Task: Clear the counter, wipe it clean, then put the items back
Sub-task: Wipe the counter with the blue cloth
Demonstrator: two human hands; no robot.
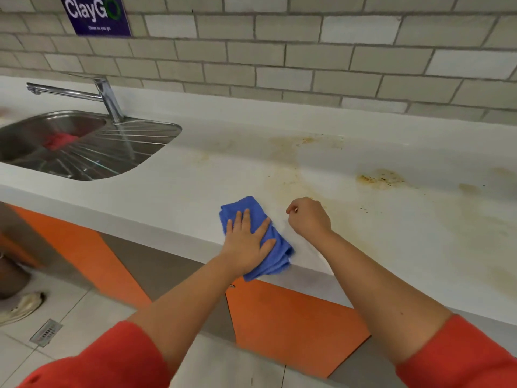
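Head view — left hand (249,242) flat, fingers straight, on the blue cloth (279,257) at the bench (167,197) edge; right hand (309,218) just beside it, curled in an empty fist — yellowish stains (380,179) beyond.

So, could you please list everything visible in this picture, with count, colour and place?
counter: one, white, across the picture
blue cloth: one, blue, at the counter's front edge
stains: several, yellow-brown, right part of the counter
sink: one, steel, set in the counter, left
tap: one, chrome, behind the sink
red cloth: one, red, inside the sink
sign: one, dark blue, wall, upper left
cupboard doors: two, orange, under the counter
floor drain: one, grey, floor, lower left
shoe: one, pale, floor, far left
hands: two; left hand flat on the blue cloth; right hand curled, seemingly empty, beside it
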